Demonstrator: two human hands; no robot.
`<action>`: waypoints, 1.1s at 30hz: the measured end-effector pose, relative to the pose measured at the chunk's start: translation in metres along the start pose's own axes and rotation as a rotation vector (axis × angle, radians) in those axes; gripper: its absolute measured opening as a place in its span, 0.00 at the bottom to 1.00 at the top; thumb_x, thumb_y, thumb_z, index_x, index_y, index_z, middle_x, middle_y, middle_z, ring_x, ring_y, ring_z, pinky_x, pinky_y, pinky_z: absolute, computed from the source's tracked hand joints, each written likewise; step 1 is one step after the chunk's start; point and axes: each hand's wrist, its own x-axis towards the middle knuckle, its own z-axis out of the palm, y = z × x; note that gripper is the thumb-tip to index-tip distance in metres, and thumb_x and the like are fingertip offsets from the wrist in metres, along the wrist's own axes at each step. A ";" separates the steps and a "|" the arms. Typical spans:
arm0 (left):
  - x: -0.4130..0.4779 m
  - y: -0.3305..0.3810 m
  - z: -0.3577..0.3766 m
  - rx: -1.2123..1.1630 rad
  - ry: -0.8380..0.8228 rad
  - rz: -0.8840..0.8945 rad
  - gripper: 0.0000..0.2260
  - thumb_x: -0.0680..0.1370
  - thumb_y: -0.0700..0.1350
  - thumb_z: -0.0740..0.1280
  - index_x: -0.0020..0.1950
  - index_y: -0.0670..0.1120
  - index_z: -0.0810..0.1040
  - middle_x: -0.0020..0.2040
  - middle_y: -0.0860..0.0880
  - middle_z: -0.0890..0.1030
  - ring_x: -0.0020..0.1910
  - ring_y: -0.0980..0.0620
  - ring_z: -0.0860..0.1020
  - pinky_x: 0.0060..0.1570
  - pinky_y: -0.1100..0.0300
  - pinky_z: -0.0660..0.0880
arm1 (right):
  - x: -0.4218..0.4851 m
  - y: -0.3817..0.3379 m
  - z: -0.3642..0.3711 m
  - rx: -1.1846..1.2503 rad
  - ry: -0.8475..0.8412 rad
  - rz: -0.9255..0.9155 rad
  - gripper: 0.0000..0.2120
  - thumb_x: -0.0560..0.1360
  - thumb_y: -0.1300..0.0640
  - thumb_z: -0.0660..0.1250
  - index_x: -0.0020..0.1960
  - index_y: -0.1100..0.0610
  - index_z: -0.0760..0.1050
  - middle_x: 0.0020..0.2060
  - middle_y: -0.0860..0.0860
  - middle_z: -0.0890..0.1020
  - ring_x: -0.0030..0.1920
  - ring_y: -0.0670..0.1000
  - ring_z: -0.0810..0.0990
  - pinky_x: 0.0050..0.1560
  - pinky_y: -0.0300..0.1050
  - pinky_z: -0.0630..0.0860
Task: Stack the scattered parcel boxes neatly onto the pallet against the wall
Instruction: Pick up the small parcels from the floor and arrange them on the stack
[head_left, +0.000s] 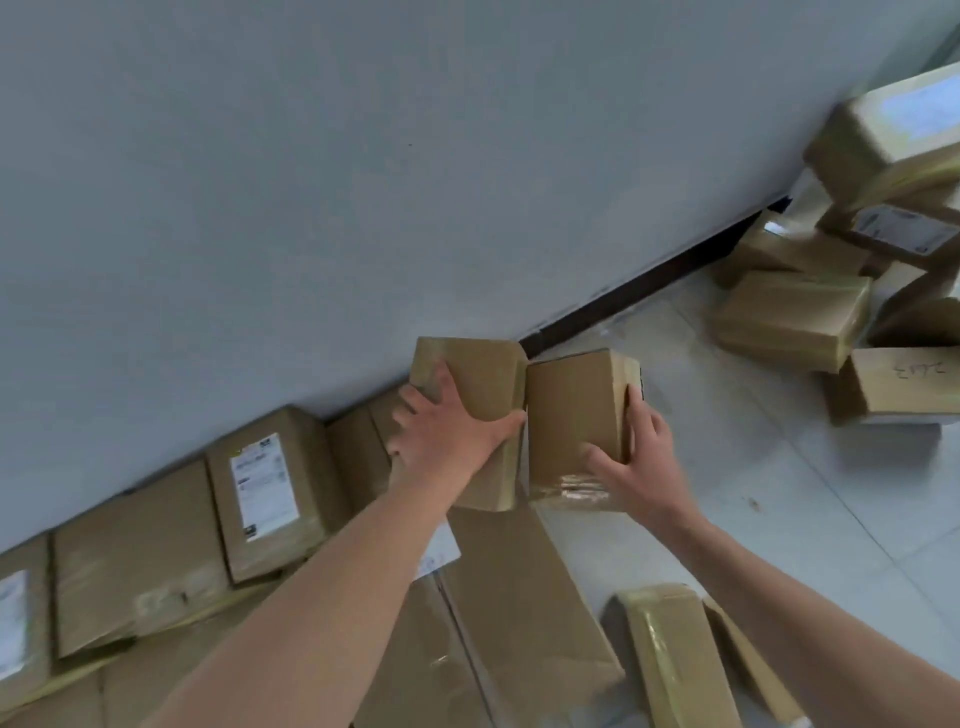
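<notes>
Two one-handed holds look risky close to the wall (363, 182): left hand (447, 431) curls over the left box (478, 379), right hand (634, 467) round the right box (576, 405), and slick tape (571, 488) could let either drop.

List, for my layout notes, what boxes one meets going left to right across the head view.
Labelled box → left box, gripped by the left hand → right box, gripped by the right hand → scattered boxes at far right.
</notes>
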 end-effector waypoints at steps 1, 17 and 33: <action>0.004 -0.023 -0.012 -0.018 0.007 -0.049 0.57 0.59 0.83 0.56 0.78 0.56 0.38 0.78 0.39 0.52 0.73 0.34 0.58 0.63 0.33 0.66 | 0.003 -0.018 0.021 0.013 -0.038 -0.016 0.46 0.69 0.45 0.71 0.79 0.43 0.47 0.69 0.48 0.62 0.62 0.51 0.71 0.61 0.54 0.76; 0.044 -0.154 0.044 -0.138 -0.177 -0.286 0.50 0.72 0.77 0.50 0.77 0.46 0.30 0.77 0.35 0.32 0.77 0.35 0.35 0.68 0.26 0.46 | 0.075 -0.036 0.174 -0.115 -0.201 -0.095 0.26 0.81 0.46 0.59 0.76 0.47 0.56 0.59 0.45 0.76 0.56 0.46 0.75 0.55 0.38 0.69; 0.006 -0.024 0.004 -0.105 -0.045 0.005 0.38 0.79 0.60 0.57 0.80 0.50 0.38 0.79 0.39 0.36 0.77 0.39 0.35 0.71 0.33 0.41 | 0.045 -0.044 0.028 -0.216 -0.152 0.056 0.29 0.83 0.46 0.54 0.79 0.56 0.51 0.77 0.55 0.60 0.77 0.54 0.57 0.74 0.48 0.53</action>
